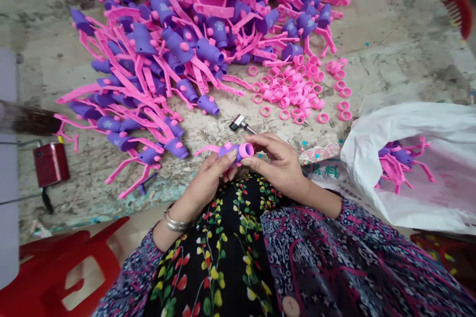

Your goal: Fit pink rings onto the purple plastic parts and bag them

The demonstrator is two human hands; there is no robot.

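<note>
Near the table's front edge, my left hand [208,178] is closed around a purple plastic toy part [227,150] with pink limbs. A pink ring [246,150] sits at the part's open right end. My right hand [279,162] pinches at that ring, thumb below and fingers above. Just beyond my hands lies a small tool with a square metal head [238,122] and a dark rod. Further off is a loose pile of small pink rings [290,90]. A big heap of similar purple and pink parts [178,44] spreads across the table's far side.
To the right, a white plastic bag [366,153] gapes open with purple and pink parts [403,158] inside. A dark red box-shaped item [51,163] with cords is at the left. A red chair [48,277] stands lower left, and a red basket [453,2] is far right.
</note>
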